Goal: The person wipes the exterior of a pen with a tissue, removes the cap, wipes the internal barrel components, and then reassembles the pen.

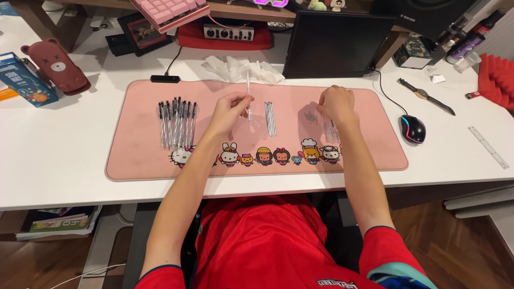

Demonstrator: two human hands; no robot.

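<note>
Head view: your left hand (229, 109) pinches a clear pen tube (248, 93) between fingertips, tube upright-ish, held over the pink desk mat (134, 155) near its middle. Your right hand (336, 104) is curled, fingers down on the mat's right part, touching a small pile of clear pieces (330, 128); grip there, can't tell if it holds any. Little springs (310, 116) just left of that hand. Ink refills (270, 118) lie mid-mat, between your hands. Finished pens (176, 124) in a row on the mat's left part. Mouse (413, 128) off the mat's right edge, monitor (334, 45) behind the mat
</note>
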